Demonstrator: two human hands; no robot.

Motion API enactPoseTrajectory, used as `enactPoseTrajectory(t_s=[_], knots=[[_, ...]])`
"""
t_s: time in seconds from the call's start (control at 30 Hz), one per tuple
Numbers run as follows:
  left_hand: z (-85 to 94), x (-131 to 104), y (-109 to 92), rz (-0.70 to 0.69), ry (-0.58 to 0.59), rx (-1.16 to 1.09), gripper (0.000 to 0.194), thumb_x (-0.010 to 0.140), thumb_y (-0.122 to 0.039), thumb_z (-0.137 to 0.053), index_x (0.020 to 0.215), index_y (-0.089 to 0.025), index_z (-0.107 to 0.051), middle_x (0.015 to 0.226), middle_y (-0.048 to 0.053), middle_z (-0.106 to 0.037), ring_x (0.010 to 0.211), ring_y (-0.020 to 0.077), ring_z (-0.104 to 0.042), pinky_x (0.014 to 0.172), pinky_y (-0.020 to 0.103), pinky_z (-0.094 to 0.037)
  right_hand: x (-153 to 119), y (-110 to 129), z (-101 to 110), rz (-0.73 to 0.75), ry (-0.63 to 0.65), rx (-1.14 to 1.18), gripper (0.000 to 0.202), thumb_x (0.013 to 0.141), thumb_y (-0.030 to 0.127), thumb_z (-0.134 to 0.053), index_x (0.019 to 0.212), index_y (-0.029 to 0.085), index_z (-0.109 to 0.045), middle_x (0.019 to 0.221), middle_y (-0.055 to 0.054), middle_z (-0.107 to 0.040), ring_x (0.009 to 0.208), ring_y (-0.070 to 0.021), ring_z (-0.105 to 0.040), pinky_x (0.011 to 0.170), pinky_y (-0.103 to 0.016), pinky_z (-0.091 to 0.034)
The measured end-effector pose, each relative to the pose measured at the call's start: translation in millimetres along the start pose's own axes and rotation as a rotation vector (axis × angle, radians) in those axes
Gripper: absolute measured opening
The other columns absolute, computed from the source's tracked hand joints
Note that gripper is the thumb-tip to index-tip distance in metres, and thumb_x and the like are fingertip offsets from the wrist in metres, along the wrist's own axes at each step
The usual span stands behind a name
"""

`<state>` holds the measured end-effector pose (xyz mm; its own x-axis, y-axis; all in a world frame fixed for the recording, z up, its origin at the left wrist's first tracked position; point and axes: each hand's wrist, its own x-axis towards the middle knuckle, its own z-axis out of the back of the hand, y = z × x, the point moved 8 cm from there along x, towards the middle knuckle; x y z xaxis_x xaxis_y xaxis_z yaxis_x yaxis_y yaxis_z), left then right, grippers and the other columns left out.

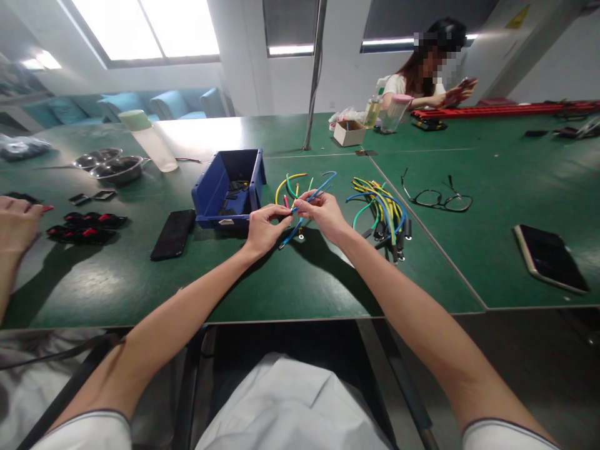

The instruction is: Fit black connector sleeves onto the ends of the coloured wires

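Both hands meet over the green table, fingertips close together on a blue wire [323,185]. My left hand [268,230] pinches it near its lower part, and my right hand [324,214] grips it just above, its curved end rising past the fingers. Under and behind the fingers lie a few loose wires, among them a yellow wire [281,185]. A ring terminal [301,237] shows just below the hands. To the right rests a bundle of yellow, green and blue wires [385,209] with black sleeves and ring terminals at the near end.
Left of my hands stands a blue bin [228,190] holding small black pieces, beside a black phone [173,234]. Eyeglasses [438,199] and another phone [550,257] lie right. Another person's hand [17,225] is near black-and-red parts [87,228]. A metal pole [315,81] rises behind.
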<state>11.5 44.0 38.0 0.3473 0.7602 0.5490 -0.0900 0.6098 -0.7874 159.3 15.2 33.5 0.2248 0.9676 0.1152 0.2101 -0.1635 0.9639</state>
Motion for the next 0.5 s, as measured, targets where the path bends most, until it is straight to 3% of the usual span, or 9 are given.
enactPoseTrajectory(t_s=[0.5], knots=[[11.5,-2.1,-4.2,0.009,-0.124,0.069,0.02,0.07,-0.035,-0.077,0.079,-0.017,-0.071,0.085,0.004,-0.074,0.076,0.0175,-0.068,0.074,0.031,-0.055,2.5,-0.3,4.1,0.011,0.003,0.006,0.039,0.055,0.043,-0.085,0.07,0.017,-0.059,0.066,-0.001,-0.068,0.063,-0.0139,-0.066,0.062,-0.027,-0.056]])
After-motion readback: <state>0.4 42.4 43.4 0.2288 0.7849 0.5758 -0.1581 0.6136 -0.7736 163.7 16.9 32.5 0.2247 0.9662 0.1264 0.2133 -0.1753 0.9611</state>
